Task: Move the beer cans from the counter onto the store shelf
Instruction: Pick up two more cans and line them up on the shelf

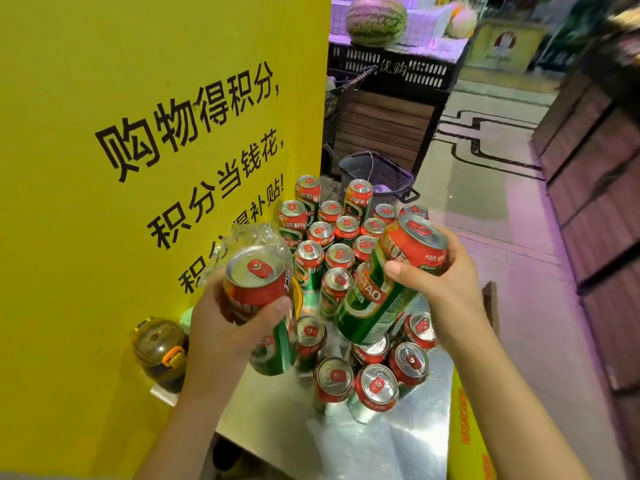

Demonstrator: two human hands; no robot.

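Each hand grips one Tsingtao beer can lifted above the steel counter [381, 441]: the left hand [221, 327] holds a can [258, 299] at nine o'clock, the right hand [446, 282] another can [388, 282] at three. Some two dozen cans [341, 258] remain standing between and beyond them; no store shelf is visible, so most work seems left.

Your left hand [230, 327] and right hand [446, 282] are bare, with no gloves, rings or watch showing. Both forearms are uncovered right down to the lower picture edge, below the beer cans [341, 258]; no sleeve shows. Your fingernails are short and unpainted.
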